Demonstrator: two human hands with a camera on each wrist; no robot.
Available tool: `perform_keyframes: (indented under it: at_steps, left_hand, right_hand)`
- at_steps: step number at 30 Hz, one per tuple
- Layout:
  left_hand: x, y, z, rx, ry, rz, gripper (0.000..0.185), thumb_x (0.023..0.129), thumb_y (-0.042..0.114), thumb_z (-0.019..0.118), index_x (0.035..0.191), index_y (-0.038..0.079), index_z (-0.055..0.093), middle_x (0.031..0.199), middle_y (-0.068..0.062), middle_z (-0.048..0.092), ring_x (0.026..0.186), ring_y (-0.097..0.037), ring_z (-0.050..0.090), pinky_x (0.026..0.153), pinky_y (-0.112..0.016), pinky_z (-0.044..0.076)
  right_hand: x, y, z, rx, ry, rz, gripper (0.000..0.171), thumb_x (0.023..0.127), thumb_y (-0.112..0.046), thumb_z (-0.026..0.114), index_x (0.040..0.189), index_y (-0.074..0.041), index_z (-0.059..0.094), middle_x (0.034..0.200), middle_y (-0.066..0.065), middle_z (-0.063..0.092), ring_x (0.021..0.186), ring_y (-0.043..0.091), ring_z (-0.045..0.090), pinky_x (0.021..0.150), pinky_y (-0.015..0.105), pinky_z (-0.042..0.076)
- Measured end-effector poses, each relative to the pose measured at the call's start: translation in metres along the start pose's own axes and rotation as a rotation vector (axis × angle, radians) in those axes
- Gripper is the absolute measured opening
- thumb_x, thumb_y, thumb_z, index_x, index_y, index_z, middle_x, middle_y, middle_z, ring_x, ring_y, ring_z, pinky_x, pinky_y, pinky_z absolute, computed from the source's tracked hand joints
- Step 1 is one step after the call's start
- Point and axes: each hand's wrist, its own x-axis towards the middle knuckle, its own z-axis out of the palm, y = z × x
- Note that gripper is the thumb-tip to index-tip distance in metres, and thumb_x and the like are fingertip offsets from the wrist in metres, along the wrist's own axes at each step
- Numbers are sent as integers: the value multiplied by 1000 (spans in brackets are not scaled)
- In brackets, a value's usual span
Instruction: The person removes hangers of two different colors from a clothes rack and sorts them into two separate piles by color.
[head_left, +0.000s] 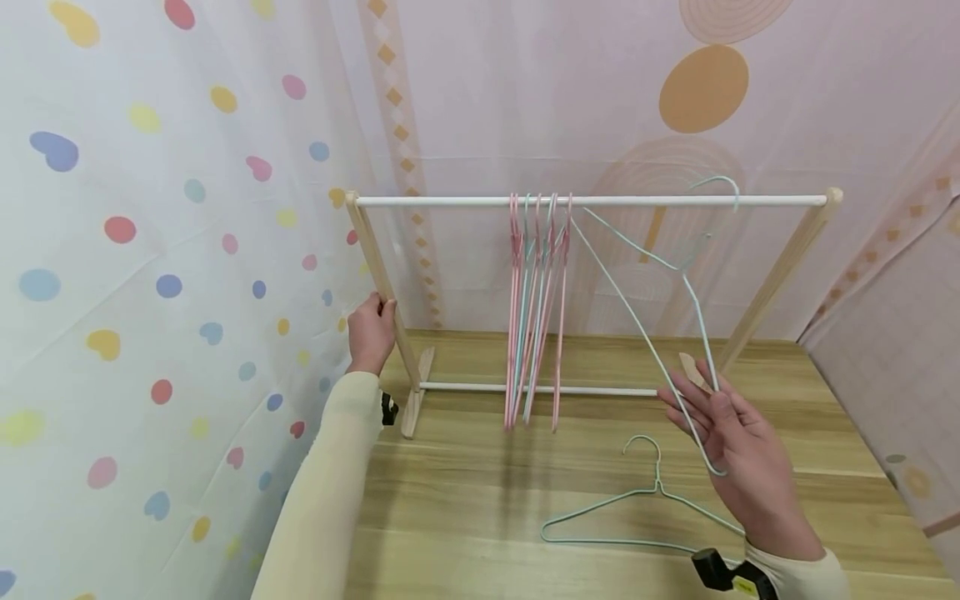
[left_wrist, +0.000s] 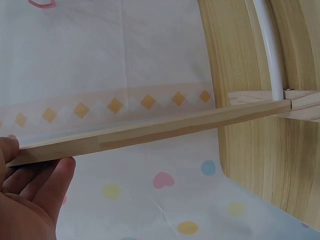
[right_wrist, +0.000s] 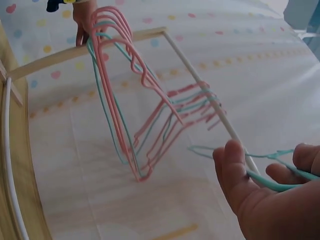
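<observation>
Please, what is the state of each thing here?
Garment rack, standing upright
Pink and mint hangers, bunched, hanging on the rack
Raised mint hanger, held; unclear whether hooked
Lower mint hanger, lying flat
Left grip, holding the left upright
Right grip, holding the raised hanger
Dotted sheet, hanging creased

A mint hanger [head_left: 682,271] tilts near the upright rack [head_left: 450,202].

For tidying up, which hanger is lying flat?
The mint-green hanger on the wood-grain surface, in front of the rack. The pink and green bunch hangs from the white top bar, and another green hanger is in the right hand.
</observation>
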Motion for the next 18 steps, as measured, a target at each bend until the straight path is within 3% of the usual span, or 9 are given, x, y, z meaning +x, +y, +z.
perform_keyframes:
  at_steps: [2, 9, 11, 18]
  left_hand:
    - [0, 0, 1, 0, -4, -2, 26, 103, 22, 51, 89, 1, 54, 71, -13, 50, 59, -28, 46, 55, -38, 38]
    - [2, -3, 2, -14, -9, -12, 27, 103, 22, 51, 91, 0, 56, 73, -15, 53, 61, -28, 49, 55, -38, 40]
    - [2, -3, 2, -17, -9, -14, 27, 103, 23, 50, 92, -1, 57, 74, -15, 54, 61, -28, 50, 56, -38, 41]
    - [2, -3, 3, -13, -1, -9, 26, 103, 22, 51, 92, -1, 57, 74, -16, 55, 62, -29, 51, 57, -39, 42]
  right_hand:
    - [-8, -5, -8, 67, -55, 0, 43, 106, -2, 19, 146, 7, 33, 136, 24, 51, 121, 35, 53, 98, 38, 43]
    - [-30, -21, -38, 97, -102, 65, 47, 106, -2, 10, 149, 4, 27, 136, 25, 48, 123, 37, 50, 99, 40, 40]
    - [-37, -23, -48, 153, -125, 94, 49, 106, -2, 7, 150, 3, 26, 137, 27, 46, 123, 39, 49, 100, 41, 40]
    - [-58, -30, -84, 183, -144, 245, 55, 106, -5, 3, 146, -3, 40, 134, 26, 49, 121, 37, 51, 96, 38, 43]
